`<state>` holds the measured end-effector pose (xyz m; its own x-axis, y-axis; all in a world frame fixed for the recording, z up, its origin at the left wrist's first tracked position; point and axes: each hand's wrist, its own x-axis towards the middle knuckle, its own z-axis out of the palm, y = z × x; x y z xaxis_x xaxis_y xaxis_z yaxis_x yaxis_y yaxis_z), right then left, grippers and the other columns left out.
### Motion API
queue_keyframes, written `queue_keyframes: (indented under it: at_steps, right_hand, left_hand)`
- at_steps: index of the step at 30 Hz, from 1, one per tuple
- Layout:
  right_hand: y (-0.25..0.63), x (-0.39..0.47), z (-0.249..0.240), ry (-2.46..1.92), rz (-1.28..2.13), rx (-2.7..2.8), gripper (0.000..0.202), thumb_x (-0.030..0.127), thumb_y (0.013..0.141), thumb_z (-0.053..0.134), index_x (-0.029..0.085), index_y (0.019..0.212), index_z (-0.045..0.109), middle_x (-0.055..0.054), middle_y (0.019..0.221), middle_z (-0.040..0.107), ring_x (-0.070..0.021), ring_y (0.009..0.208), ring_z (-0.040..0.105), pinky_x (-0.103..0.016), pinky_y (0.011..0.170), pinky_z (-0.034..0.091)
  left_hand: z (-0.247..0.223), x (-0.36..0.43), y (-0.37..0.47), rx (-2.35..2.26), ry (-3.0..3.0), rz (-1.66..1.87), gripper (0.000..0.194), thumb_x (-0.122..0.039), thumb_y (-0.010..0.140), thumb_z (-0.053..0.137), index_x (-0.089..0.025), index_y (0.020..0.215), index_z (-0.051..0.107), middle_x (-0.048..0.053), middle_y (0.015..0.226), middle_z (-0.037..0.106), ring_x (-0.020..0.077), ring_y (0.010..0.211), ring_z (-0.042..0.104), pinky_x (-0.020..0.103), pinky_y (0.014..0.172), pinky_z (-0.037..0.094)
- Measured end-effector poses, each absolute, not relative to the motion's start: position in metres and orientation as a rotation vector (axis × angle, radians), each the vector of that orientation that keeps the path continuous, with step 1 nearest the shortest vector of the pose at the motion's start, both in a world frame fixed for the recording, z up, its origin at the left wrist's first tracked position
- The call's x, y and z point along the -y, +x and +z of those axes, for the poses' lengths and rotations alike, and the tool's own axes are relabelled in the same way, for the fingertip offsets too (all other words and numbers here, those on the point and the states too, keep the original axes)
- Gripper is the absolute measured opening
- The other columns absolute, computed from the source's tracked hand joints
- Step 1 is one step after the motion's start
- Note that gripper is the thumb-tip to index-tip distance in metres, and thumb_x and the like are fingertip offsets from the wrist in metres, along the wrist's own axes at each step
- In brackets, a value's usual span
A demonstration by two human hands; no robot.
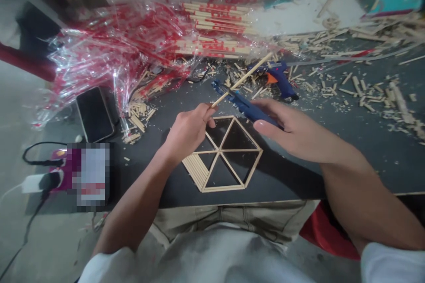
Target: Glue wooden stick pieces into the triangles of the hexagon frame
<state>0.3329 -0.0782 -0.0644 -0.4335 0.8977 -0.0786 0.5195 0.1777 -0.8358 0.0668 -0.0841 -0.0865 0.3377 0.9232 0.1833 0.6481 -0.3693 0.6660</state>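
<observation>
My left hand (191, 130) is closed around the lower end of a wooden chopstick (250, 73), which slants up to the right. In my right hand (290, 128) is a blue hand cutter (247, 106). The cutter's head meets the chopstick a short way beyond my left fingers; whether the blades are closed on it I cannot tell. Below both hands a hexagonal frame of sticks (229, 188) lies on the dark table. Spokes divide it into triangles, and the lower-left triangle (196, 170) is filled with sticks side by side. My left hand hides part of its upper-left side.
A blue glue gun (280, 77) lies behind my right hand. Wrapped chopsticks (222, 20) and crumpled red-and-clear wrappers (116, 44) are heaped at the back. Cut stick pieces (361, 90) litter the table (299, 181). At left are a phone (95, 114) and a purple power strip (68, 168).
</observation>
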Motion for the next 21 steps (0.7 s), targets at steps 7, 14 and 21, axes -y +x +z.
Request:
queue_keyframes:
  at_steps: [7, 14, 21]
  right_hand:
    - [0.33, 0.087, -0.067, -1.349, 1.167, 2.067, 0.054, 0.06, 0.099, 0.06, 0.032, 0.145, 0.058, -0.009, 0.145, 0.067, -0.0328, 0.132, 0.065, -0.052, 0.111, 0.055]
    - [0.332, 0.087, -0.071, -1.354, 1.18, 2.032, 0.054, 0.06, 0.099, 0.06, 0.033, 0.146, 0.058, -0.008, 0.148, 0.066, -0.0336, 0.132, 0.066, -0.053, 0.11, 0.056]
    - [0.331, 0.088, -0.066, -1.364, 1.129, 2.075, 0.055, 0.06, 0.099, 0.059, 0.031, 0.146, 0.06, -0.008, 0.145, 0.069, -0.0328, 0.127, 0.069, -0.052, 0.108, 0.056]
  left_hand:
    - [-0.08, 0.089, 0.074, -1.474, 2.064, 0.707, 0.025, -0.033, 0.11, 0.04, -0.022, 0.109, 0.063, 0.003, 0.086, 0.08, 0.0137, 0.07, 0.072, 0.024, 0.066, 0.052]
    - [-0.082, 0.092, 0.078, -1.399, 2.062, 0.87, 0.027, -0.03, 0.11, 0.042, -0.018, 0.107, 0.065, 0.004, 0.079, 0.079, 0.0119, 0.069, 0.073, 0.021, 0.071, 0.056]
    - [-0.085, 0.092, 0.081, -1.398, 2.043, 0.875, 0.032, -0.031, 0.111, 0.04, -0.017, 0.112, 0.07, 0.003, 0.076, 0.078, 0.0119, 0.068, 0.074, 0.021, 0.072, 0.057]
